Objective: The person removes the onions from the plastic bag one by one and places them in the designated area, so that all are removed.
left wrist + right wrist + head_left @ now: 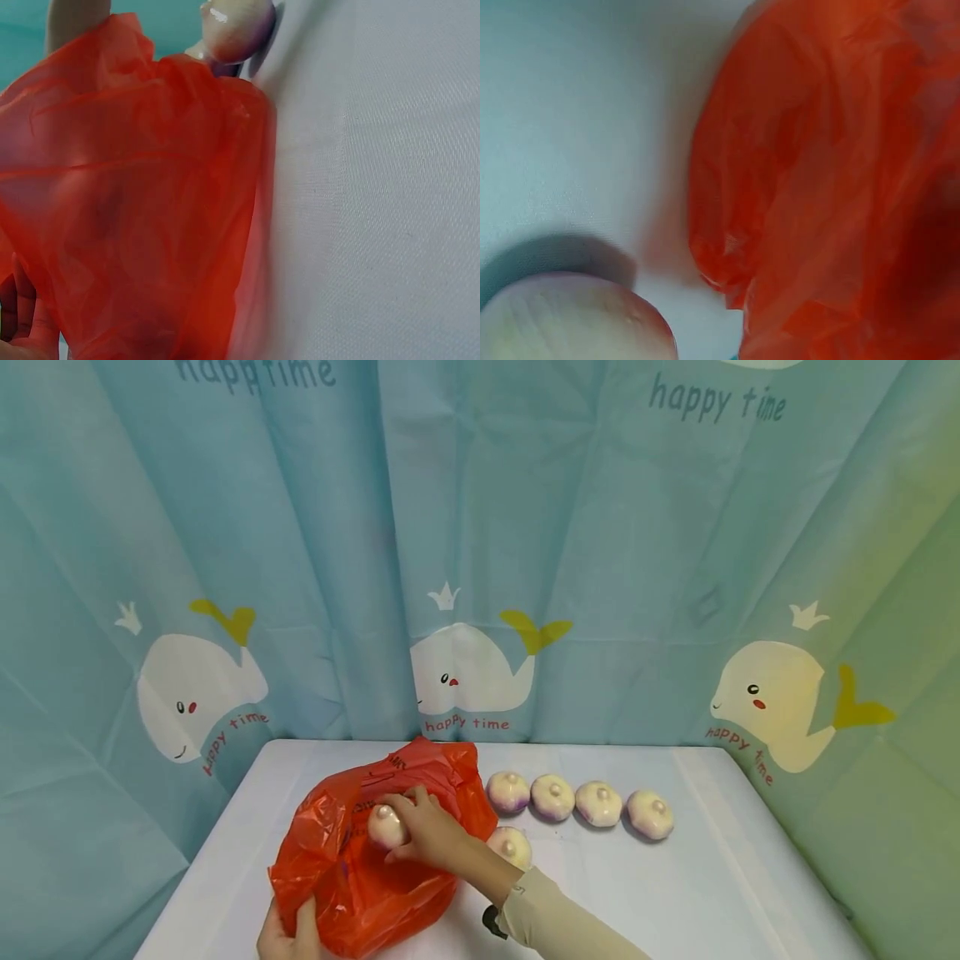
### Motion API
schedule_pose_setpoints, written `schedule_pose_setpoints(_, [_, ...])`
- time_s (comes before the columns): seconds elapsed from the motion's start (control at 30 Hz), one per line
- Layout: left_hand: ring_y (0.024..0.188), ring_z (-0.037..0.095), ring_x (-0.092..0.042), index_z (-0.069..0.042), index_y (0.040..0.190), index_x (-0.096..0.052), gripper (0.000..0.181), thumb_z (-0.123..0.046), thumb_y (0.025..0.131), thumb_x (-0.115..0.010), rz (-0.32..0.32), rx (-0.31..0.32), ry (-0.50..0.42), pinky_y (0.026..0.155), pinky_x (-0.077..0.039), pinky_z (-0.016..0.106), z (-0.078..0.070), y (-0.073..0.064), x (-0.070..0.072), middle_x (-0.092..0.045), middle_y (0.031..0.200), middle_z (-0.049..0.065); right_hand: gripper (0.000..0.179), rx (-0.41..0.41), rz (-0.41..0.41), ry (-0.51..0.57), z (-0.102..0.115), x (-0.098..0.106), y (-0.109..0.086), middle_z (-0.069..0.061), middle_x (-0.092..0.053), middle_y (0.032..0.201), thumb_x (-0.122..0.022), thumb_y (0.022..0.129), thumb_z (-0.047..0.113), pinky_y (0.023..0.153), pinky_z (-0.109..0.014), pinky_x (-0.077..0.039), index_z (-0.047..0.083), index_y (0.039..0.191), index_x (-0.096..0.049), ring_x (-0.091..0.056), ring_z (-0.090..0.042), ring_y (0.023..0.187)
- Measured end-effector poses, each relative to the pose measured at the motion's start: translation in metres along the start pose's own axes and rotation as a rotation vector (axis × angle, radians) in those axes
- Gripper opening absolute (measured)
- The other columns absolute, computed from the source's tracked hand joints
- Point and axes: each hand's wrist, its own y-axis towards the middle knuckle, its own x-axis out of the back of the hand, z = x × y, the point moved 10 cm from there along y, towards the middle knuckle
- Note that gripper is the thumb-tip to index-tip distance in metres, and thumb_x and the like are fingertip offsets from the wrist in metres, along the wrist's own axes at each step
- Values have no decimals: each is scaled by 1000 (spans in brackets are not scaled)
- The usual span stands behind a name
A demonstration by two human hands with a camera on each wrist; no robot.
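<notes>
A crinkled red plastic bag (390,902) with dark print lies on the left part of the table, its mouth held wide. My left hand (288,935) grips the bag's near left rim; in the left wrist view its fingers (24,307) show at the lower left edge. Over the mouth, my right hand (431,835) holds a white garlic bulb (386,827) between thumb and fingers. Another garlic bulb (510,846) sits beside the bag, under the right forearm. The bag's red film hides what lies inside, and the right wrist view does not show the right hand.
Several purple-tinged garlic bulbs (598,803) stand in a row to the right of the bag. The white table (712,893) meets a blue curtain (480,527) with whale prints at its back edge. A small black object (492,922) shows by the right cuff.
</notes>
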Motion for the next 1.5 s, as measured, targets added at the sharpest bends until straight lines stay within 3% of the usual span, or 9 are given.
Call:
schedule_pose_setpoints(0.27, [104,45,-50,-2,141,-37,65,-49,96,-43,30,60,11,85,-40,56,6,-1,-2,-48,131,25,73,18,-108,77,7,20,-15,-3,-42,113,-80,71,42,77,-25,-49,29,135,-46,-47,-16,98])
schedule_pose_setpoints(0.47, [98,41,-54,0,138,-40,64,-47,95,-45,16,49,15,83,-43,56,6,1,0,-50,128,26,74,57,-253,74,17,37,-31,-1,-40,113,-75,71,55,69,-19,-49,34,136,-44,-52,-12,84])
schedule_pose_setpoints(0.7, [98,37,-55,-2,137,-42,63,-49,94,-47,14,25,-31,78,-51,50,4,0,-3,-52,128,23,76,151,-395,120,32,52,-47,0,-37,114,-80,69,47,73,-17,-48,36,135,-44,-52,-13,87])
schedule_pose_setpoints(0.97, [104,44,-49,1,138,-41,67,-49,94,-46,-19,13,-25,89,-38,58,2,1,-3,-50,129,25,79,105,-494,253,19,64,-65,-3,-33,119,-85,67,38,79,-27,-50,29,133,-43,-52,-16,97])
schedule_pose_setpoints(1.07, [101,41,-51,0,137,-42,68,-52,93,-46,-22,25,-25,87,-42,58,4,1,-3,-51,128,24,79,110,-538,259,13,67,-73,-4,-32,119,-87,65,34,80,-29,-50,30,132,-45,-49,-16,99])
schedule_pose_setpoints(1.13, [96,35,-54,-2,135,-46,65,-51,93,-48,-45,29,-25,78,-52,50,5,2,-1,-53,126,22,80,120,-581,252,10,68,-79,-5,-32,117,-88,63,31,79,-29,-49,29,132,-48,-47,-16,99])
schedule_pose_setpoints(1.23, [91,31,-55,-1,130,-51,57,-45,94,-51,-84,21,-27,68,-53,36,6,3,4,-56,122,22,81,130,-648,230,4,70,-88,-5,-32,114,-90,60,31,79,-30,-49,27,131,-50,-45,-16,100])
schedule_pose_setpoints(1.37, [94,36,-54,1,130,-51,54,-40,96,-49,-87,33,-14,78,-50,51,9,5,4,-54,123,25,82,152,-720,227,-2,73,-99,-7,-32,111,-91,59,28,78,-33,-50,23,130,-50,-45,-19,99])
schedule_pose_setpoints(1.5, [98,38,-54,-1,130,-51,53,-41,96,-47,-86,32,2,74,-52,46,10,4,4,-55,122,24,82,160,-742,247,-7,75,-107,-8,-33,111,-91,58,23,78,-35,-49,20,129,-50,-44,-21,99])
